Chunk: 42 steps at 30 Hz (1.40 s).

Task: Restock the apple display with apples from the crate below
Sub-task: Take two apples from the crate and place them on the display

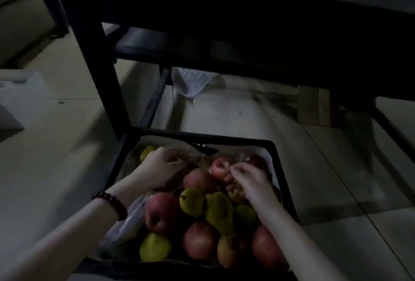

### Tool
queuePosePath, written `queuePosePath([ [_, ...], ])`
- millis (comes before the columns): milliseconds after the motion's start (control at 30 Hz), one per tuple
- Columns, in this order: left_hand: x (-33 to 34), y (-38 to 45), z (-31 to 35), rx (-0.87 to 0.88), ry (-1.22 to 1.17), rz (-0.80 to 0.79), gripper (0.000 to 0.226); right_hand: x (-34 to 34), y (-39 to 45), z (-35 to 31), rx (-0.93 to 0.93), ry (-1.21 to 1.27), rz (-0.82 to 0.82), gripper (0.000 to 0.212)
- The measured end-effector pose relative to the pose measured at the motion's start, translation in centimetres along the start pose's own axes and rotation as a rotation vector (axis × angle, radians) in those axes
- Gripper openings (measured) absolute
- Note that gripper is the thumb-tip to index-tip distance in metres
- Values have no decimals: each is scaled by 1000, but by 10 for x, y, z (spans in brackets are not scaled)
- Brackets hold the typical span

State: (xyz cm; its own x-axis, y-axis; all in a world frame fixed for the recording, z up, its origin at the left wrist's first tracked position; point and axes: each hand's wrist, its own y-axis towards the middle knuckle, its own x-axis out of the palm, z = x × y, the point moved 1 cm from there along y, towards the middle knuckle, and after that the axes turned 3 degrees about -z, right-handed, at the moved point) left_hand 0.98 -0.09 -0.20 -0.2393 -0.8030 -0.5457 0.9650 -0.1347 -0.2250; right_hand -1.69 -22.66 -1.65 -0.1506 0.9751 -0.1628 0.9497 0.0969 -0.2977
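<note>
A black crate (278, 168) sits on the floor under a dark stand, filled with several red apples (198, 179) and yellow-green pears (217, 212). My left hand (161, 166), with a bead bracelet on its wrist, reaches into the crate's far left and its fingers curl down over clear plastic wrap and fruit. My right hand (249, 179) reaches into the far right side, fingers bent around a red apple (221, 168). The scene is dim and blurred, so neither grip is clear. The display above is not in view.
A black metal stand (101, 74) with a low shelf rises just behind the crate. A pale cloth (193, 83) and a wooden block (314, 105) lie on the tiled floor beyond. A light-coloured box (13, 101) stands at the left edge.
</note>
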Motion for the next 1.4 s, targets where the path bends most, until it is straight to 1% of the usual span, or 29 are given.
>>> queuePosePath([
  [33,-5,1,-5,18,80,62,9,1,2,0,-19,-47,3,15],
  [67,-11,3,-11,22,166,138,9,3,6,0,-36,-97,17,12],
  [133,-20,13,-30,2,335,215,21,9,16,5,-66,-176,-6,5],
  [167,-25,18,-39,-13,402,202,31,15,24,7,-71,-205,-32,3],
  [200,-28,24,-48,-31,451,156,44,21,32,6,-65,-217,-47,3],
  [267,-23,34,-64,-54,551,-5,64,32,46,8,-83,-217,-69,4],
  [333,-11,39,-77,-58,647,-103,74,41,55,10,-108,-229,-70,9],
  [367,-6,42,-80,-77,655,-116,75,45,58,12,-119,-231,-67,11],
  [533,16,48,-84,-249,522,14,73,49,63,29,-116,-219,-39,16],
  [600,24,49,-86,-283,516,28,69,47,63,34,-116,-219,-12,13],
  [667,27,48,-88,-313,464,54,70,44,64,38,-109,-222,8,8],
  [733,26,43,-87,-297,453,62,82,40,64,40,-106,-235,28,6],
  [800,23,36,-86,-226,416,143,100,34,66,40,-126,-254,56,7],
  [867,14,27,-81,-120,246,250,106,30,67,39,-148,-272,67,10],
  [933,3,20,-75,-29,110,296,106,33,68,38,-142,-346,46,16],
  [1000,-5,13,-71,6,-10,324,107,42,71,40,-125,-493,18,31],
  [1100,-8,8,-73,-79,-205,355,105,61,79,37,-26,-872,-55,60],
  [1167,-8,7,-76,-104,-248,364,106,72,84,30,99,-1053,-127,71],
  [1233,-8,7,-81,-95,-298,362,112,79,92,20,191,-1162,-163,71],
  [1267,-8,7,-83,-85,-309,359,111,83,95,17,229,-1200,-184,69],
  [1333,-8,5,-81,-56,-302,345,102,93,100,21,298,-1278,-211,64],
  [1400,-8,3,-75,-33,-299,336,96,101,101,35,285,-1268,-132,58],
])
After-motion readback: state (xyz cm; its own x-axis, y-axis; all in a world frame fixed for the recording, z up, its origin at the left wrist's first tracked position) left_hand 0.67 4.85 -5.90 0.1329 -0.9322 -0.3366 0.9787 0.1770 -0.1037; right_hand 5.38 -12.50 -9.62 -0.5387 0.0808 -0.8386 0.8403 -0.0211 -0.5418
